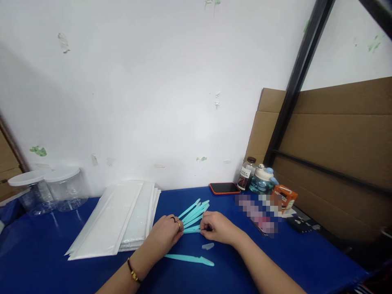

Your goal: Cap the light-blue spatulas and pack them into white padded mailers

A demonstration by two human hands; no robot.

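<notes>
My left hand, with two rings and a bracelet, is closed on the handle of a turquoise eyebrow razor. My right hand pinches the other end of that razor; its fingers hide what exactly they hold there, perhaps a cap. Just behind both hands several more turquoise razors lie fanned out in a pile. In front, a small clear blade cap lies loose on the blue table. Closer to me rests a single turquoise razor, its handle end partly behind my left wrist.
White padded envelopes are stacked left of my hands. Lidded clear jars stand farther left. At the back right are a phone, a brown-capped bottle, a water bottle and an orange box. A wall rises behind.
</notes>
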